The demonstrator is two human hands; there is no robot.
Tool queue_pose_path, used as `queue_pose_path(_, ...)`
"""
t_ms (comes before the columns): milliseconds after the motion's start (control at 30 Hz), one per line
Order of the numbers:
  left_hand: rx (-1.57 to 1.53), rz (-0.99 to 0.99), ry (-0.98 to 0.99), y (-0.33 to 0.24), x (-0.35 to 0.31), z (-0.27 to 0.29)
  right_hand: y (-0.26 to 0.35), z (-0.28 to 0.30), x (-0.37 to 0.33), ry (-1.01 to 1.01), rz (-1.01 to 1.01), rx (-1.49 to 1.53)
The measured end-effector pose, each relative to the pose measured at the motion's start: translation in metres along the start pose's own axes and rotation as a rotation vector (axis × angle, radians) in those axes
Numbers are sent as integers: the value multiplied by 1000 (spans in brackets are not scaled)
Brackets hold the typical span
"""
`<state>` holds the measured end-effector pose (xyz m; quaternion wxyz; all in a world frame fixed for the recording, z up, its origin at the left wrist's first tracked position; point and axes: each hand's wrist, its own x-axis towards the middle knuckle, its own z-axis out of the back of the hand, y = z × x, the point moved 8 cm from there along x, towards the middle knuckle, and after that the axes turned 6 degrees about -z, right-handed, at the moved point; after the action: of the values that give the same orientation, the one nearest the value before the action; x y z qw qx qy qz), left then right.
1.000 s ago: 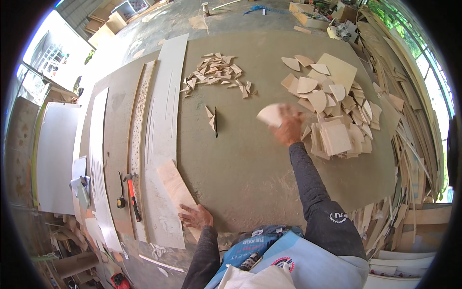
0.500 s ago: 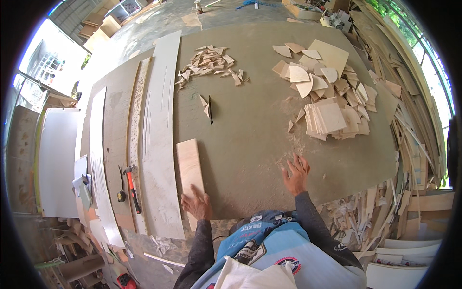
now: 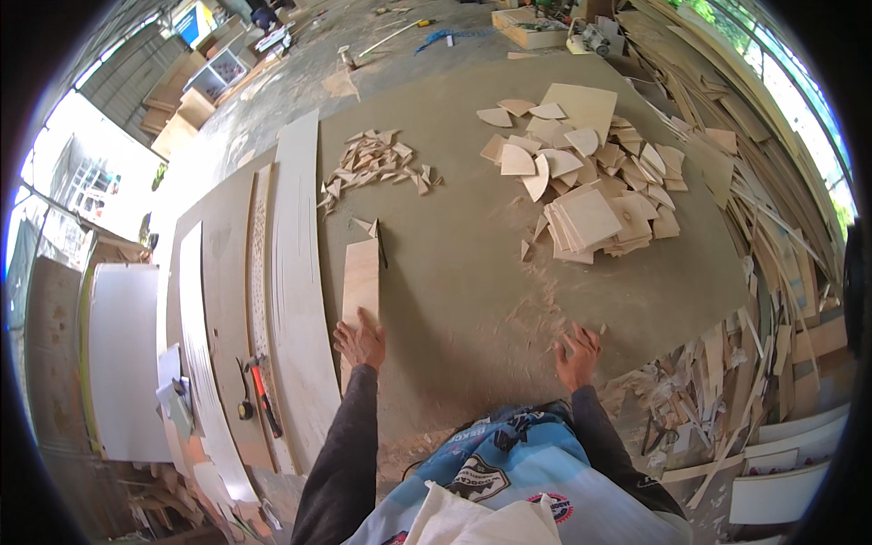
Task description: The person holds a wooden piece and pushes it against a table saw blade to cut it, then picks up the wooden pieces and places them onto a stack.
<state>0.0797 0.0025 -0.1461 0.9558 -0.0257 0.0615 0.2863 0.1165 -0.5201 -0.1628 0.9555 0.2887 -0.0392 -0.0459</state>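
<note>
A bright opening (image 3: 95,168) on the left, washed out by daylight, sits below a ribbed wall (image 3: 123,77), with a white cabinet (image 3: 222,71) and wooden boxes (image 3: 173,91) standing at the far end of the stained grey floor (image 3: 400,64). Long planks (image 3: 781,186) are piled along the right side, where green leaves (image 3: 701,9) show outside. A white panel (image 3: 129,363) stands upright at the left, and wood scraps (image 3: 690,400) litter the lower right.
</note>
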Motion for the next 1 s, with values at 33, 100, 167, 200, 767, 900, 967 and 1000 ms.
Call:
queue_pose_path(33,13,-17,-11,-1,18,2,-3,2,-1,1,-22,8)
queue_pose_path(100,36,-50,-33,-3,61,12,-11,2,-1,-5,-60,15)
queue_pose_path(167,20,-53,-21,-10,105,31,-17,1,0,-7,-88,19)
queue_pose_path(200,9,-50,-15,-14,126,42,-18,0,1,-6,-95,21)
queue_pose_path(767,-44,-270,-105,-38,12,137,-16,8,-7,-44,-145,87)
queue_pose_path(900,4,-439,-87,-66,-42,103,5,-6,2,-15,-25,95)
queue_pose_path(967,3,-428,9,-73,-52,85,16,-8,5,-13,43,125)
queue_pose_path(1000,-20,-416,49,-75,-57,84,24,-3,7,-22,60,131)
